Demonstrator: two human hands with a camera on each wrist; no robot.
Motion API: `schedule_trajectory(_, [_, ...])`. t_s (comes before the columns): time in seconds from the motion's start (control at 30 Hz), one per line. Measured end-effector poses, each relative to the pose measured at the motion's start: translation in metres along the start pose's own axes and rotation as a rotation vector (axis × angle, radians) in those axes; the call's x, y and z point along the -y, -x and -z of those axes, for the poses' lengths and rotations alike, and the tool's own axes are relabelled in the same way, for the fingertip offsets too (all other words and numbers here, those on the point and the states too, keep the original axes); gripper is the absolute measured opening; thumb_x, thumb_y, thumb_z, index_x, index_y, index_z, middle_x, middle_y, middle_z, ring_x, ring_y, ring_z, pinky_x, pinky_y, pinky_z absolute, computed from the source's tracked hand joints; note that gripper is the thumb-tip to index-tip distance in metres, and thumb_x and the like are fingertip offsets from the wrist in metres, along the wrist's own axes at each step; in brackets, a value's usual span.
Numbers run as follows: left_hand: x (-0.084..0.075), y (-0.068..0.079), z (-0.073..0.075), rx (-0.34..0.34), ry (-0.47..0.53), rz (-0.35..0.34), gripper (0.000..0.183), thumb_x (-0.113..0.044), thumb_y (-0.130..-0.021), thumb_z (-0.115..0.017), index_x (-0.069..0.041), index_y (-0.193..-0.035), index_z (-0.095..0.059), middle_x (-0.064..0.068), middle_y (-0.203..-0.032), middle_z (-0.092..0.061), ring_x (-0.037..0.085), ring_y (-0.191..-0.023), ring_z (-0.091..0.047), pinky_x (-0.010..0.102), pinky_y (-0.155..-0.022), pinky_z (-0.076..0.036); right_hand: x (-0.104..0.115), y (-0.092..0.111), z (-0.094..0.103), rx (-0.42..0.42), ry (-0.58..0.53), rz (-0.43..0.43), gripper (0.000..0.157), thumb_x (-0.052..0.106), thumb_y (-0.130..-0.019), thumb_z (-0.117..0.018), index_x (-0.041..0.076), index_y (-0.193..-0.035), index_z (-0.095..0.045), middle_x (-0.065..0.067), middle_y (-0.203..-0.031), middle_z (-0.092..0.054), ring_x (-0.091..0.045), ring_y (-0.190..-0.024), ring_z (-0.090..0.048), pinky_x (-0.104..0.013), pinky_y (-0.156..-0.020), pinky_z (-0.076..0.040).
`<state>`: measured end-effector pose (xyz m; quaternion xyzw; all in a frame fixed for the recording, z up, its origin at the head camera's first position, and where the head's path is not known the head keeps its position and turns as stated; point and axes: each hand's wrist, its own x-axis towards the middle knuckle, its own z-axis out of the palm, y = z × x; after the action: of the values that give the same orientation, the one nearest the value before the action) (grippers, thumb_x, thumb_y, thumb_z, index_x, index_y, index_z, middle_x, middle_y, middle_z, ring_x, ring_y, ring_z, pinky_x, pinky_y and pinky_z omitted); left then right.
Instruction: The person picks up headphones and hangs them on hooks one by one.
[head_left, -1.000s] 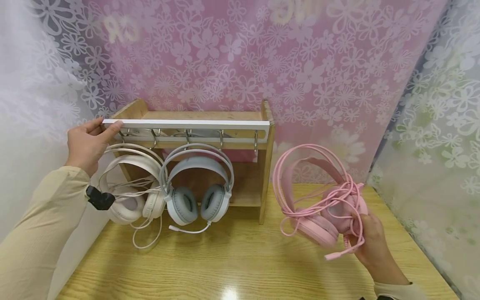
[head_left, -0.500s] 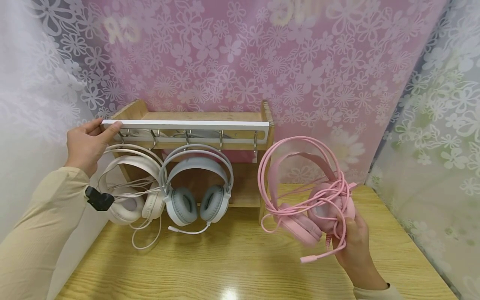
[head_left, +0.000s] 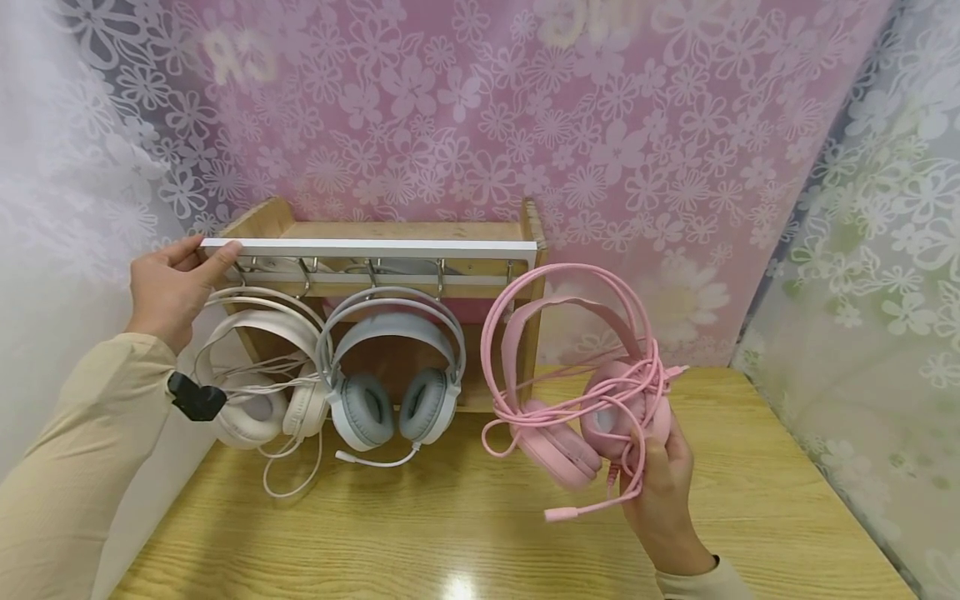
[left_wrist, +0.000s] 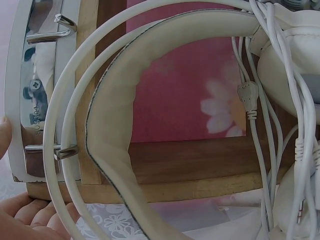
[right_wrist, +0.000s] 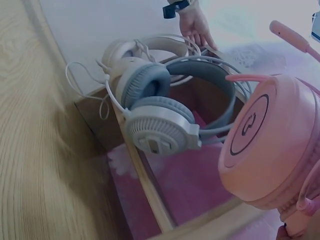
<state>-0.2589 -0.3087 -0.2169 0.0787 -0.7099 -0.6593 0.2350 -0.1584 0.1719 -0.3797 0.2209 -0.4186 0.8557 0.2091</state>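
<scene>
My left hand (head_left: 171, 287) grips the left end of the white hook rail (head_left: 375, 248), thumb on top. Right below it a cream headset (head_left: 273, 333) hangs from the rail; in the left wrist view its headband (left_wrist: 112, 115) loops past a metal hook (left_wrist: 52, 150). Beside it hangs a grey-and-white headset (head_left: 397, 333) with its microphone pointing left. On the right, my right hand (head_left: 660, 492) holds a pink headset (head_left: 555, 450) by one ear cup, its bundled cable draped across. The pink headband overlaps the rack's right end in the head view.
The wooden rack (head_left: 405, 232) stands on a wood-grain table (head_left: 420, 533), against a pink flowered backdrop (head_left: 465, 108). A bare hook (head_left: 440, 279) shows right of the grey headset. A white wall (head_left: 67, 250) rises close on the left.
My right hand has carried the pink headset leftward and slightly up, from beside the rack to in front of its right end. The left hand stays on the rail.
</scene>
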Motion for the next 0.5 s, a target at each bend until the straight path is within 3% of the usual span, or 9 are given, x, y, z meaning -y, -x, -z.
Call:
schedule_trajectory(0.1, [0.000, 0.000, 0.000, 0.000, 0.003, -0.001, 0.088, -0.030, -0.074, -0.083, 0.000, -0.144, -0.039, -0.021, -0.082, -0.061, -0.006, -0.084, -0.058, 0.003, -0.067, -0.048, -0.005, 0.002, -0.007, -0.060, 0.093, 0.000, 0.049, -0.010, -0.091, -0.028, -0.001, -0.138, -0.041, -0.008, -0.100, -0.055, -0.007, -0.053, -0.054, -0.017, -0.039, -0.048])
schedule_trajectory(0.37, [-0.001, 0.000, 0.000, 0.003, -0.003, 0.007, 0.088, -0.030, -0.075, -0.083, 0.000, -0.144, -0.038, -0.020, -0.084, -0.061, -0.005, -0.087, -0.058, 0.003, -0.068, -0.047, -0.026, 0.007, -0.017, -0.049, 0.065, 0.104, 0.055, -0.012, -0.085, -0.028, -0.006, -0.138, -0.039, -0.011, -0.097, -0.054, -0.009, -0.056, -0.053, -0.019, -0.039, -0.046])
schedule_trajectory(0.5, [-0.001, 0.001, 0.000, 0.000, -0.022, 0.009, 0.087, -0.031, -0.075, -0.082, -0.001, -0.145, -0.038, -0.019, -0.087, -0.061, -0.005, -0.088, -0.058, 0.003, -0.068, -0.047, -0.037, 0.013, -0.020, -0.065, 0.106, 0.148, 0.058, -0.016, -0.085, -0.027, -0.007, -0.142, -0.035, -0.013, -0.104, -0.052, -0.011, -0.068, -0.055, -0.017, -0.050, -0.050])
